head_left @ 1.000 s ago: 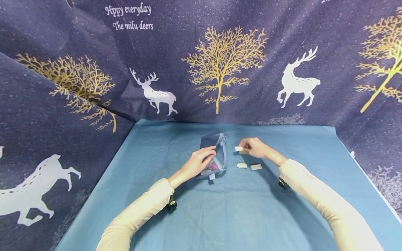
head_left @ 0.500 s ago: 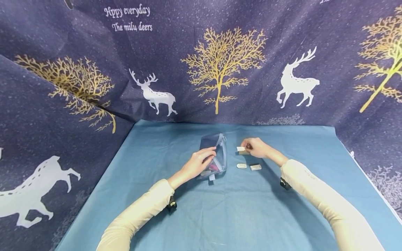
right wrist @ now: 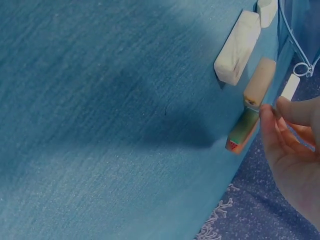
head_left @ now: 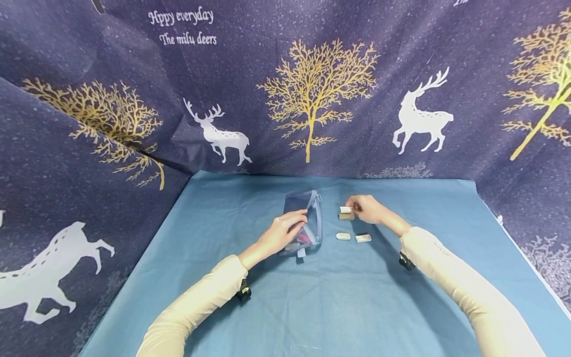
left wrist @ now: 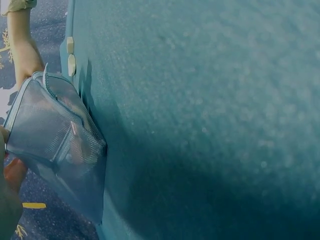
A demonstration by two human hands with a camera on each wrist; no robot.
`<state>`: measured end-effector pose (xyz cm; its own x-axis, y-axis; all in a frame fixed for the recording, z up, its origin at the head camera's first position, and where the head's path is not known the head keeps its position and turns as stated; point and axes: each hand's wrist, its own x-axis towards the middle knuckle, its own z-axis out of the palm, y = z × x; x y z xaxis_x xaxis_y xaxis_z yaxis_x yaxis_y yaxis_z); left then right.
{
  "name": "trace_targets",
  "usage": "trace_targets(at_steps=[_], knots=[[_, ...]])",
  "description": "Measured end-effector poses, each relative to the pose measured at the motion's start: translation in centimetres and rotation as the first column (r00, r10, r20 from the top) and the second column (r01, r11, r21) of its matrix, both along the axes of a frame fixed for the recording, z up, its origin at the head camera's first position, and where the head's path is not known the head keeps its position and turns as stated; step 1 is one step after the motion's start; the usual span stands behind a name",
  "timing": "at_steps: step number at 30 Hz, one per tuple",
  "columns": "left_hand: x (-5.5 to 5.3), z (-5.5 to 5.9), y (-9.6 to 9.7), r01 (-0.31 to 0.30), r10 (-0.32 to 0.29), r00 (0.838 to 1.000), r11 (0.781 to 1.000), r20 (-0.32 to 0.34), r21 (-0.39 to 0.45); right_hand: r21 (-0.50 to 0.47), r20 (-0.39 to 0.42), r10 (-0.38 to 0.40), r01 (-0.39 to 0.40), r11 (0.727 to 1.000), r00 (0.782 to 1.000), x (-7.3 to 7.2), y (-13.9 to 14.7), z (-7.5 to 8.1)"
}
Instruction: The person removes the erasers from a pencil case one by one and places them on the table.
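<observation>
Right of centre in the head view, the right hand pinches a small white block between thumb and fingertips; the block juts out from the fingertips toward the left of the frame. Just below it lies a tan block, and farther down the frame two pale blocks sit side by side, slightly apart, on the blue tabletop. The right wrist view shows a green block with a red end just beside the fingertips, below the tan block in the frame.

At the centre of the head view, the left hand grips the edge of a mesh pouch. The pouch gapes toward the right of the frame, its zip undone, with a pink item inside. The white block is outside the pouch, to its right.
</observation>
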<state>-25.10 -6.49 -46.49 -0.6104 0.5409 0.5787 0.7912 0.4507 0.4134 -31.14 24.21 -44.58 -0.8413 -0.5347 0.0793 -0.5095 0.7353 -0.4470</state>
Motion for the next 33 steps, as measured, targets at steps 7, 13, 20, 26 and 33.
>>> trace_targets(at_steps=[7, 13, 20, 26, 33], knots=[[0.0, -0.1, 0.1, -0.002, 0.002, 1.0, 1.0, -0.007, -0.005, 0.009, -0.023, 0.007, -0.007, 1.0, 1.0, 0.0, 0.3, 0.1], [0.0, -0.1, 0.1, 0.005, -0.005, 1.0, 1.0, -0.021, 0.003, 0.005, -0.052, -0.043, 0.043, 0.999, 0.998, 0.0, 0.4, 0.3], [0.1, 0.0, 0.2, 0.014, -0.014, 0.999, 1.0, -0.036, 0.006, 0.028, -0.063, -0.124, 0.126, 0.992, 0.99, -0.2, 0.6, 0.0], [0.2, 0.0, 0.1, 0.02, -0.02, 1.0, 1.0, -0.004, -0.004, 0.035, -0.077, -0.169, 0.172, 0.984, 0.983, -0.3, 0.8, -0.1], [0.3, 0.0, 0.0, 0.019, -0.019, 1.0, 1.0, 0.005, -0.015, 0.042, -0.058, -0.185, 0.188, 0.981, 0.981, -0.2, 1.1, -0.3]])
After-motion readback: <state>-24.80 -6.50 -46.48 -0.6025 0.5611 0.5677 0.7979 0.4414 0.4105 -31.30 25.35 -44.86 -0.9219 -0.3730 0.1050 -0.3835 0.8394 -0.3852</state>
